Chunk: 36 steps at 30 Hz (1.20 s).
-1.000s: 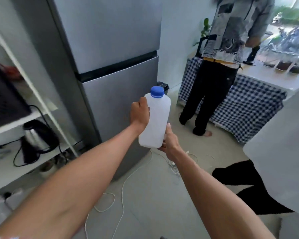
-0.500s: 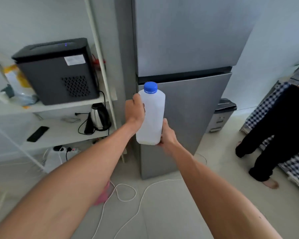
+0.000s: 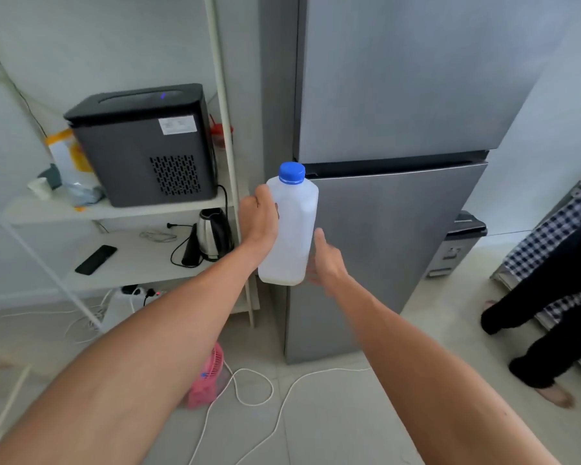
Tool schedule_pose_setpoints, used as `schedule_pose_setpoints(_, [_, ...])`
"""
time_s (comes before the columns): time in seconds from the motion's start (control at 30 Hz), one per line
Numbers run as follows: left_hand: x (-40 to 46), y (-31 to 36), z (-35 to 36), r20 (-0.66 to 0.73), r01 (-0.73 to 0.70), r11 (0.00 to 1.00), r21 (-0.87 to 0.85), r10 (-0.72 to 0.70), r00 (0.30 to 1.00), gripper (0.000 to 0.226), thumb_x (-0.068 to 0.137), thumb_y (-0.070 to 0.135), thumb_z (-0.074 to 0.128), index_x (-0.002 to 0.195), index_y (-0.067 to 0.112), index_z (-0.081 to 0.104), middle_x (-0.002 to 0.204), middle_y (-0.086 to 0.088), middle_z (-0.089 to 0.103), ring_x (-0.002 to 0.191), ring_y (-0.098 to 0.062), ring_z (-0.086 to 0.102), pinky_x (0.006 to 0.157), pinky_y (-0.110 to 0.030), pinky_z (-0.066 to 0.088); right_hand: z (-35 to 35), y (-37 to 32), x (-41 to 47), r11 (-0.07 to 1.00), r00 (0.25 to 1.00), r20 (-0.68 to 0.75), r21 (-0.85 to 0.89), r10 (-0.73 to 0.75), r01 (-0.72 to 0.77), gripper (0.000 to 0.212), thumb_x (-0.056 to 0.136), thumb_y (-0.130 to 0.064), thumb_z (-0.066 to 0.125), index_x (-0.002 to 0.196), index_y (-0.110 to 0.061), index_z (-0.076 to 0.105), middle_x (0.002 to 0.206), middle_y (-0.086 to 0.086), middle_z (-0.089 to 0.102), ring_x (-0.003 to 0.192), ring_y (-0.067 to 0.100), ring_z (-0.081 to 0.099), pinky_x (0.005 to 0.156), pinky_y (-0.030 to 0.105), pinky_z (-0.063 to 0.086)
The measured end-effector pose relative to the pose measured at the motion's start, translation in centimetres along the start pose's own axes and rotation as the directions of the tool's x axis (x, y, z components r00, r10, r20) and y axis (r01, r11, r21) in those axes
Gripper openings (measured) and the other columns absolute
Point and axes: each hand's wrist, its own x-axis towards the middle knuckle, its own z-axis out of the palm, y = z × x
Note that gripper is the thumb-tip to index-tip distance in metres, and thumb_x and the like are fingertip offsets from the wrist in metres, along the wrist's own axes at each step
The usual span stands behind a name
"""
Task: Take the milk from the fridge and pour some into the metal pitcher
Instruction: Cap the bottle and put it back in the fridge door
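The milk bottle (image 3: 291, 229), white plastic with a blue cap, stands upright in the air in front of the closed grey fridge (image 3: 399, 129). My left hand (image 3: 259, 219) is wrapped around its left side. At the bottle's lower right corner is my right hand (image 3: 326, 263), thumb up along the side and fingers under the base, slightly blurred. Both fridge doors are shut. No metal pitcher is in view.
A white shelf (image 3: 138, 263) left of the fridge holds a black machine (image 3: 141, 146), a kettle (image 3: 212, 234) and a phone (image 3: 95, 259). White cables (image 3: 249, 394) and a pink fan (image 3: 205, 380) lie on the floor. A bin (image 3: 460, 243) and a person's legs (image 3: 544, 330) are to the right.
The view has swung left from the standing person to the fridge and shelf. The bottle stays upright in both hands and has come slightly closer to the fridge front.
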Motion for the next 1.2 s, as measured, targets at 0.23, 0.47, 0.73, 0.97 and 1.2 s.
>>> schedule_pose_setpoints(0.23, [1.6,-0.9,-0.3,0.01,-0.003,0.999,-0.033,0.003,1.0,0.048,0.087,0.031,0.038,0.04,0.025,0.029,0.046,0.01,0.031,0.044,-0.015,0.027,0.043,-0.022,0.022,-1.8,-10.4,3.5,0.82,0.835,-0.175,-0.374,-0.522,0.434,0.042,0.103,-0.037,0.038,0.068,-0.016,0.031,0.071,-0.002,0.038,0.061,0.018,0.033,0.054,0.034,0.027])
schedule_pose_setpoints(0.47, [2.8,-1.5,-0.6,0.004,0.003,0.999,-0.048,-0.003,1.0,0.047,0.087,0.032,0.039,0.042,0.026,0.03,0.046,0.009,0.033,0.046,-0.015,0.029,0.045,-0.024,0.024,-0.5,-13.9,8.7,0.809,0.921,-0.078,-0.511,-0.382,0.292,0.057,0.107,-0.046,0.032,0.108,0.0,0.067,0.117,0.015,0.062,0.104,0.031,0.056,0.086,0.035,0.043])
schedule_pose_setpoints(0.73, [4.2,-2.5,-1.2,-0.027,0.024,0.998,-0.059,-0.025,0.999,0.048,0.087,0.034,0.04,0.04,0.025,0.031,0.046,0.01,0.03,0.046,-0.016,0.027,0.047,-0.026,0.021,-0.3,-13.4,11.5,0.775,0.891,-0.14,-0.564,-0.431,0.286,0.058,0.105,-0.057,0.03,0.095,-0.008,0.059,0.111,0.017,0.064,0.088,0.031,0.05,0.074,0.033,0.034])
schedule_pose_setpoints(0.97, [4.1,-2.5,-1.4,-0.034,0.013,0.998,-0.056,-0.015,0.999,0.046,0.085,0.036,0.04,0.041,0.025,0.03,0.047,0.01,0.028,0.045,-0.015,0.025,0.045,-0.025,0.02,0.0,-13.0,10.4,0.733,0.873,-0.175,-0.63,-0.456,0.257,0.039,0.109,-0.03,0.041,0.141,-0.014,0.055,0.125,0.023,0.056,0.115,0.038,0.051,0.086,0.042,0.043])
schedule_pose_setpoints(1.2, [3.2,-3.0,-1.5,-0.018,0.033,0.999,-0.03,-0.033,0.999,0.046,0.084,0.032,0.04,0.039,0.024,0.033,0.045,0.01,0.031,0.043,-0.015,0.028,0.05,-0.028,0.024,-1.7,-12.2,7.1,0.842,0.871,-0.361,-0.529,-0.333,0.103,0.078,0.096,-0.073,0.03,0.129,-0.006,0.056,0.129,0.014,0.06,0.116,0.035,0.056,0.085,0.041,0.04])
